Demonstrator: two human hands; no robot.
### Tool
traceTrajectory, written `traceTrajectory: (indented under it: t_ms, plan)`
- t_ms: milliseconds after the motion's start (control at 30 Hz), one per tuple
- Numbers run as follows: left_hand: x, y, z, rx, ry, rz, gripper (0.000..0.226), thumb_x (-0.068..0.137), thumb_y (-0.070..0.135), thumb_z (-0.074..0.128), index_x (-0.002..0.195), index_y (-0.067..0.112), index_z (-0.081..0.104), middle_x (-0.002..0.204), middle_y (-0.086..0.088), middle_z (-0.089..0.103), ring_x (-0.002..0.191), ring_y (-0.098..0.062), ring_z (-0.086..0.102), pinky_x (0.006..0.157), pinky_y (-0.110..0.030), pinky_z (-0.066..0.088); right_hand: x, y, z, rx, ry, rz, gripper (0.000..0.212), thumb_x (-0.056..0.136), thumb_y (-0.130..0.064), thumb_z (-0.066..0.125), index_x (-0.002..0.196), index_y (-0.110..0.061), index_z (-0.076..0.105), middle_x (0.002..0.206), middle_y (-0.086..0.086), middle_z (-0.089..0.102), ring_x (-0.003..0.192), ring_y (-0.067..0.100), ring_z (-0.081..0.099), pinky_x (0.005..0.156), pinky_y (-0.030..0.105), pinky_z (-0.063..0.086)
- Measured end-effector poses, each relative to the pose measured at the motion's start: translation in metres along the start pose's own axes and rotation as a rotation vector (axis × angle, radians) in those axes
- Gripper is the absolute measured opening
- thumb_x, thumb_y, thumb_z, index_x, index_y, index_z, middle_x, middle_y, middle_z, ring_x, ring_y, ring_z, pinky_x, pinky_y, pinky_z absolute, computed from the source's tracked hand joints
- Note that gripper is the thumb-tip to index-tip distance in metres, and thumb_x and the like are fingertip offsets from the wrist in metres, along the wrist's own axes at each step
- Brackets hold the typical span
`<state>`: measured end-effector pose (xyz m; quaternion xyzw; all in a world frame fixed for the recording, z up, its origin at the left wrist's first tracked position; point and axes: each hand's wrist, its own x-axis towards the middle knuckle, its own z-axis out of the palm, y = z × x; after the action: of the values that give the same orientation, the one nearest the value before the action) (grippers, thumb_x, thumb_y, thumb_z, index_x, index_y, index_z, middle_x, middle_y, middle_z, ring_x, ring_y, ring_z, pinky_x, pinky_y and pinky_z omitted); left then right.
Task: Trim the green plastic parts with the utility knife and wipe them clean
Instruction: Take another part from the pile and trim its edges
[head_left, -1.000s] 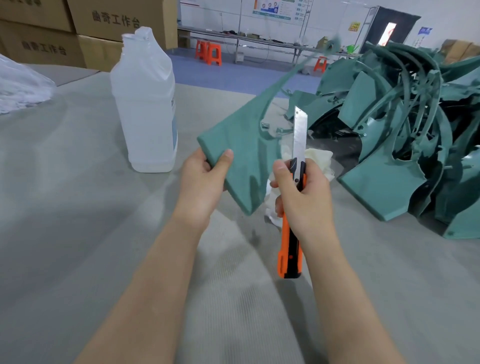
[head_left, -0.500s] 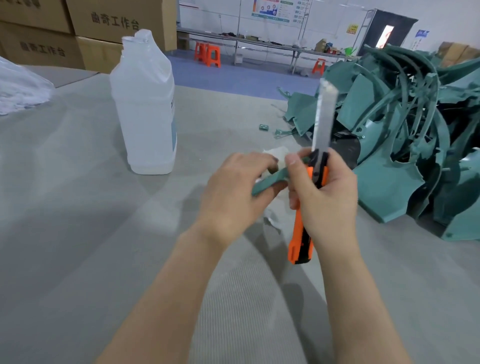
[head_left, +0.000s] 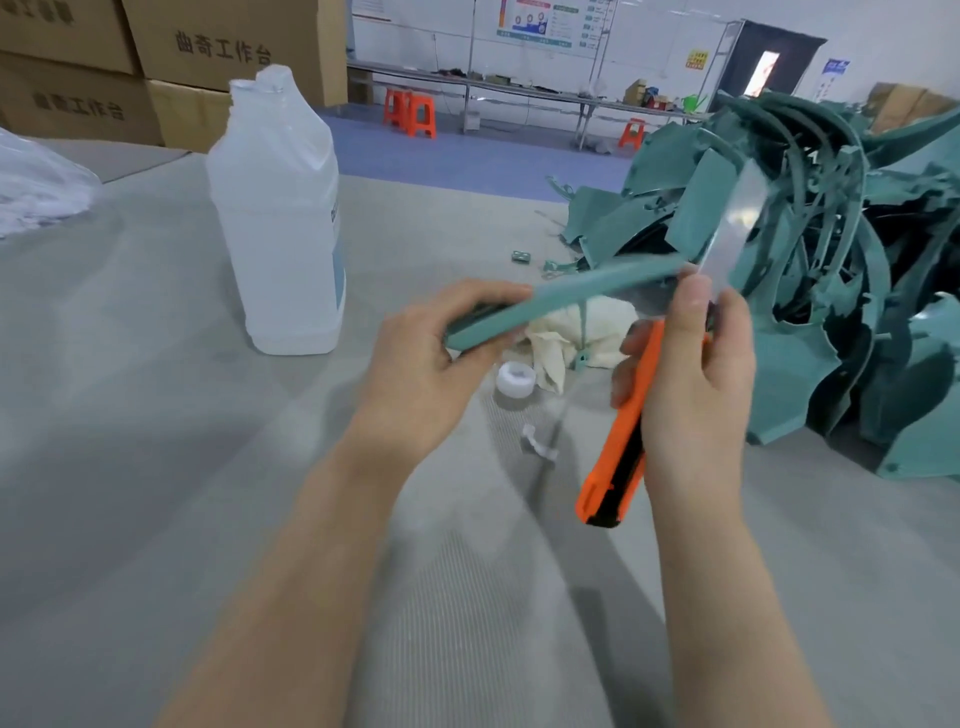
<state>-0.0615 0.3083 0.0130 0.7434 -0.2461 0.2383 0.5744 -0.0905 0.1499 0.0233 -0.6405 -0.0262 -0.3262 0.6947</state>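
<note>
— Gripping what, the left hand (head_left: 415, 374)?
— It is curling its fingers round the near-left end of a green plastic part (head_left: 561, 296), a long strip that is running up and right toward the right hand (head_left: 691, 395). The strip is being held above the bench (head_left: 156, 467), over a cream cloth (head_left: 571, 332).
— And the right hand?
— It is wrapping round an orange utility knife (head_left: 618, 447), with the thumb lying up along the top. The blade (head_left: 732, 228) is pointing up and far, blurred, and its base is sitting just beside the strip's right end. Whether steel is touching plastic, I cannot tell.
— Room to move?
— Grey bench is stretching wide on the near and left sides. A pile of green parts (head_left: 831, 260) is crowding the right. A white bottle (head_left: 280, 228) is standing far left of the hands, and a white cap (head_left: 515, 380) is lying just beside the cloth.
— Any writing?
— Cardboard boxes (head_left: 208, 47) at the far left are showing 曲奇工作台. The bottle's label is facing sideways, unreadable.
</note>
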Motion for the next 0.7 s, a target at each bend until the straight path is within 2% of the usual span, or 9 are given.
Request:
traceTrajectory:
  t_ms: [67, 133, 233, 300, 367, 433, 500, 600, 700]
  plan:
    - [0.001, -0.013, -0.006, 0.029, 0.112, -0.084, 0.021, 0.091, 0.015, 0.061, 0.091, 0.035, 0.063, 0.072, 0.028, 0.061, 0.068, 0.010, 0.053, 0.065, -0.006, 0.038, -0.002, 0.005, 0.005, -0.096, -0.002, 0.015, 0.024, 0.103, -0.041, 0.036, 0.096, -0.024, 0.051, 0.066, -0.001, 0.051, 0.053, 0.016, 0.046, 0.046, 0.027, 0.042]
    - [0.000, -0.028, -0.009, 0.041, 0.168, -0.167, 0.009, 0.093, 0.019, 0.059, 0.096, 0.026, 0.064, 0.063, 0.024, 0.058, 0.058, 0.008, 0.048, 0.057, -0.006, 0.034, -0.002, 0.012, 0.009, -0.244, -0.070, 0.029, 0.028, 0.103, -0.037, 0.036, 0.085, -0.022, 0.050, 0.060, -0.007, 0.051, 0.050, 0.015, 0.047, 0.048, 0.032, 0.042]
    - [-0.004, -0.040, -0.004, 0.110, 0.151, -0.189, 0.016, 0.094, 0.019, 0.057, 0.108, 0.017, 0.066, 0.065, 0.025, 0.055, 0.059, 0.010, 0.049, 0.057, -0.005, 0.033, -0.005, 0.019, 0.013, -0.456, -0.186, 0.004, 0.036, 0.101, -0.039, 0.040, 0.079, -0.015, 0.053, 0.060, 0.001, 0.057, 0.051, 0.021, 0.051, 0.050, 0.035, 0.045]
    - [-0.005, -0.043, 0.002, 0.166, 0.119, -0.179, 0.020, 0.095, 0.019, 0.055, 0.112, 0.020, 0.067, 0.067, 0.029, 0.056, 0.062, 0.013, 0.050, 0.059, -0.005, 0.034, -0.006, 0.021, 0.012, -0.505, -0.196, -0.026, 0.040, 0.101, -0.041, 0.040, 0.077, -0.013, 0.054, 0.064, 0.007, 0.060, 0.057, 0.028, 0.054, 0.053, 0.039, 0.048]
    - [-0.006, -0.046, 0.005, 0.222, 0.089, -0.161, 0.022, 0.096, 0.020, 0.054, 0.113, 0.021, 0.066, 0.067, 0.033, 0.055, 0.064, 0.012, 0.050, 0.059, -0.004, 0.034, -0.004, 0.020, 0.009, -0.514, -0.159, -0.029, 0.040, 0.101, -0.043, 0.040, 0.072, -0.020, 0.053, 0.064, 0.007, 0.060, 0.057, 0.028, 0.054, 0.056, 0.041, 0.048]
    - [-0.008, -0.044, 0.006, 0.261, 0.071, -0.105, 0.023, 0.096, 0.019, 0.052, 0.116, 0.021, 0.065, 0.075, 0.032, 0.057, 0.070, 0.010, 0.049, 0.063, -0.002, 0.035, 0.000, 0.019, 0.006, -0.507, -0.126, -0.010, 0.041, 0.101, -0.044, 0.038, 0.067, -0.026, 0.050, 0.059, 0.001, 0.058, 0.051, 0.018, 0.052, 0.055, 0.037, 0.047]
    - [-0.008, -0.041, 0.008, 0.287, 0.048, -0.047, 0.028, 0.096, 0.018, 0.052, 0.121, 0.022, 0.063, 0.096, 0.028, 0.059, 0.084, 0.008, 0.053, 0.071, 0.000, 0.036, 0.002, 0.017, 0.005, -0.503, -0.125, 0.008, 0.043, 0.102, -0.044, 0.037, 0.065, -0.026, 0.049, 0.057, -0.003, 0.057, 0.050, 0.012, 0.050, 0.055, 0.035, 0.046]
    - [-0.010, -0.039, 0.011, 0.302, 0.010, -0.011, 0.032, 0.096, 0.017, 0.050, 0.126, 0.023, 0.060, 0.112, 0.022, 0.058, 0.102, -0.003, 0.056, 0.083, -0.007, 0.039, 0.005, 0.014, 0.005, -0.496, -0.116, 0.011, 0.045, 0.102, -0.043, 0.036, 0.066, -0.019, 0.047, 0.059, 0.000, 0.056, 0.053, 0.014, 0.049, 0.060, 0.043, 0.049]
    - [-0.010, -0.039, 0.012, 0.346, -0.006, -0.002, 0.036, 0.096, 0.014, 0.050, 0.128, 0.025, 0.058, 0.121, 0.013, 0.063, 0.108, -0.010, 0.058, 0.089, -0.017, 0.042, 0.006, 0.012, 0.004, -0.528, -0.115, 0.003, 0.046, 0.103, -0.042, 0.036, 0.070, -0.012, 0.049, 0.063, 0.007, 0.057, 0.057, 0.019, 0.050, 0.064, 0.049, 0.052]
